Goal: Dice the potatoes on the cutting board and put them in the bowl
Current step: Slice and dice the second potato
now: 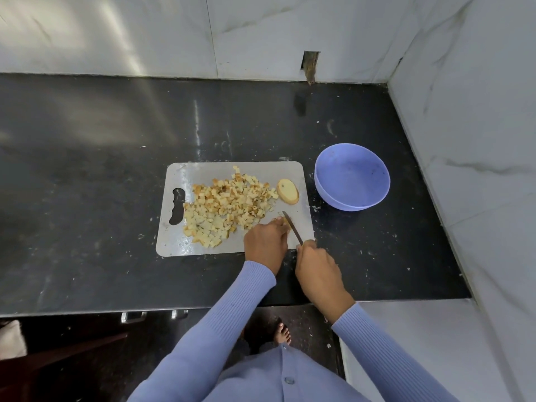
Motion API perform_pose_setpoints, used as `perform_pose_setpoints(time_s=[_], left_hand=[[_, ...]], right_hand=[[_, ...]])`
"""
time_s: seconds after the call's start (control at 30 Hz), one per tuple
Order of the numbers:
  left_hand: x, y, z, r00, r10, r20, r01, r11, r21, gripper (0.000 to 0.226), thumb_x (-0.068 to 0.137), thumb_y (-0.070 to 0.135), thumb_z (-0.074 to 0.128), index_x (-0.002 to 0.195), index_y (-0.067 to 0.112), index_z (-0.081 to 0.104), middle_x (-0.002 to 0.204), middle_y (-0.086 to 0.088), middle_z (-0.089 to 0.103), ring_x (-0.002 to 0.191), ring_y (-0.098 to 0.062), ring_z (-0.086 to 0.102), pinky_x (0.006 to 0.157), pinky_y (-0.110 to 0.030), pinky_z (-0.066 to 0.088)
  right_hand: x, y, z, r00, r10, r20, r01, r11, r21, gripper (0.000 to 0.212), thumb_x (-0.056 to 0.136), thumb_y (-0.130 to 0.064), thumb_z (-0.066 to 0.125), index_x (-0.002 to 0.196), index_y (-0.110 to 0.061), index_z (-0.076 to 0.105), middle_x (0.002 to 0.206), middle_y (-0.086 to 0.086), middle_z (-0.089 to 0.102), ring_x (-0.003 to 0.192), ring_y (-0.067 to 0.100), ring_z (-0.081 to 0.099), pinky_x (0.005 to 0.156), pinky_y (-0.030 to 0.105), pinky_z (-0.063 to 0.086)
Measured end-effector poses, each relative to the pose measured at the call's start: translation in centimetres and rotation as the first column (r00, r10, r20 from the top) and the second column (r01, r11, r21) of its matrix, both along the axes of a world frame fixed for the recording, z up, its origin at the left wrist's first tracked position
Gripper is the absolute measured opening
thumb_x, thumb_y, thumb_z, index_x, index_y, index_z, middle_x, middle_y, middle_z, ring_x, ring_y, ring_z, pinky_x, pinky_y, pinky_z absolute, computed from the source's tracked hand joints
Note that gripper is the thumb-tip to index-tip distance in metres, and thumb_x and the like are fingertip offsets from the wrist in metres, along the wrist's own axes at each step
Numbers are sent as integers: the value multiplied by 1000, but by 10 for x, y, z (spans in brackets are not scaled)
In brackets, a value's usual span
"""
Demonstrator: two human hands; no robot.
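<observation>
A grey board (174, 239) lies on a dark counter (87, 169). On the board there is a big heap of potato cubes (226, 204), from the middle to the left side, close to the handle hole. One uncut slice (287, 191) lies at the far right of the board, just beside the heap.

The left hand (265, 242) is at the near right part of the board. Its fingers are curled down on a small potato piece (285, 221), which is mostly hidden under the fingertips. The right hand (316, 271) grips the handle of a knife (292, 227); the handle is hidden inside the fist. The blade points far and a little left, and it stands just beside the left fingertips, at the piece.

A blue bowl (352, 177) stands on the counter to the right of the board, near it but not touching. No cubes show inside it.

Both arms have light blue sleeves (226, 314).
</observation>
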State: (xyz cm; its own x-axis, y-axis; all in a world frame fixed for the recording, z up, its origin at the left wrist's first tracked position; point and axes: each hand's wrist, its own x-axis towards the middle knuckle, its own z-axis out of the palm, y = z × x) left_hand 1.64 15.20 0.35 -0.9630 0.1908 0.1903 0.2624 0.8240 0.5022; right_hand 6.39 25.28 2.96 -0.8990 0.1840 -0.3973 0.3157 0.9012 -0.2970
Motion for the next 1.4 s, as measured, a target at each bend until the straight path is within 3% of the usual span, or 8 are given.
perform_pose_setpoints(time_s=[0.13,0.27,0.4,0.47,0.67,0.93,1.17,1.4], left_hand=[[-1,2,-6,1000,30,-4,-30,999,14,13,63,4,84,71,12,77,70,-6,72,43,-28,60,37,-27,49],[-1,-1,-9,998,47,35,-48,998,41,8,75,8,77,82,11,78,78,-10,73,56,-33,65,48,-34,54],[1,-9,-11,999,14,46,-22,987,159,14,78,7,74,92,9,76,107,-8,70,92,-29,69,74,-41,58],[3,-11,-13,999,19,44,-27,982,188,18,79,7,74,96,8,75,112,-9,68,103,-26,66,83,-43,56],[6,-10,-14,1000,6,13,-8,983,182,19,78,4,73,96,8,75,107,-10,69,102,-26,66,81,-44,57],[3,-11,-15,1000,10,-18,-6,976,218,21,67,-4,80,84,6,76,94,-12,71,88,-25,70,67,-44,59],[4,-7,-20,999,47,13,-48,966,254,17,70,-3,77,85,6,76,93,-13,71,83,-28,71,64,-44,60],[4,-12,-17,999,24,43,-34,965,261,13,77,3,74,89,7,76,100,-11,70,87,-26,70,70,-41,59]], right_hand=[[21,7,2,998,20,58,-22,999,41,30,105,-29,25,114,-8,45,101,10,63,95,26,62,70,31,42],[34,17,6,995,33,97,-36,999,33,31,105,-32,26,115,-11,45,84,0,51,79,15,54,68,27,44],[29,20,15,1000,-28,0,28,999,-36,35,103,-35,27,106,-10,52,84,5,60,82,22,62,73,36,51],[18,17,15,999,-39,-38,37,997,-61,36,103,-36,28,103,-10,53,87,8,63,82,24,63,74,39,52],[-4,4,11,1000,-3,-19,1,994,-105,36,103,-37,28,103,-10,52,91,10,60,84,25,60,73,41,51],[-9,-6,8,1000,15,23,-13,995,-102,35,104,-34,27,106,-9,51,87,6,52,85,24,58,72,38,48],[16,-3,4,999,19,35,-20,1000,7,33,105,-31,25,113,-7,47,104,13,62,98,30,60,68,31,37],[41,15,11,997,42,68,-42,999,-14,34,104,-35,25,106,-11,49,82,0,51,83,21,59,66,28,40]])
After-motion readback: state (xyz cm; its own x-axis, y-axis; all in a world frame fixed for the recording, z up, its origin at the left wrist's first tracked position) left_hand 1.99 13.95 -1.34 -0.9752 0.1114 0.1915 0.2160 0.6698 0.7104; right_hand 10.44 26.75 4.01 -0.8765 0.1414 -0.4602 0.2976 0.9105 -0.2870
